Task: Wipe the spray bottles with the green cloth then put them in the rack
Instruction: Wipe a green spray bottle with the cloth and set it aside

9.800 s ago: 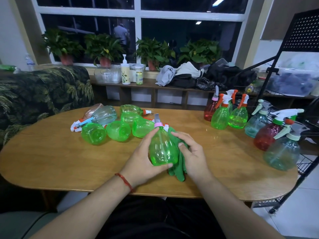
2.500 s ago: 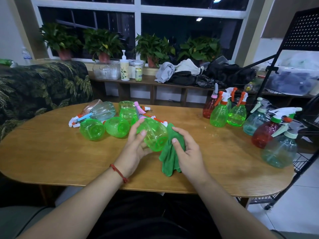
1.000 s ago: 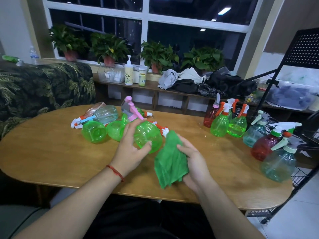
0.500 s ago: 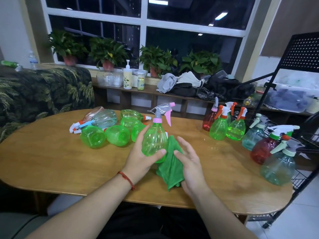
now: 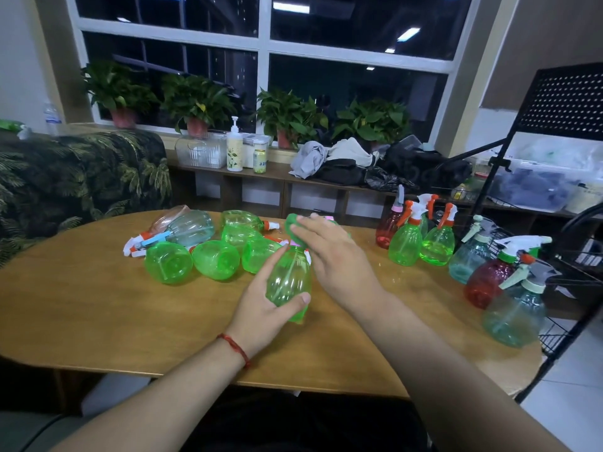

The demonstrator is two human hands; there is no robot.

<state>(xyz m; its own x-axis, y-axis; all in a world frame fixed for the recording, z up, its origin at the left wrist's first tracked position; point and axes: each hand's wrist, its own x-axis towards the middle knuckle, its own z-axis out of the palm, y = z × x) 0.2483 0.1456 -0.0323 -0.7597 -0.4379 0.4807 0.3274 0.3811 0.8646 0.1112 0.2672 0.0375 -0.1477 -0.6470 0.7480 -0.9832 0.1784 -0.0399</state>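
Head view, as I read it from my station. The left hand point(image 5: 261, 308) grips a green spray bottle point(image 5: 288, 278) by its body, above the middle of the table point(image 5: 81, 305). The right hand point(image 5: 336, 259) curls over the bottle's top, holding the green cloth point(image 5: 292, 225) against it. To the far left, loose bottles point(image 5: 195, 259) lie on their sides. To the right, upright bottles point(image 5: 421, 243) stand near the black rack point(image 5: 567, 102).
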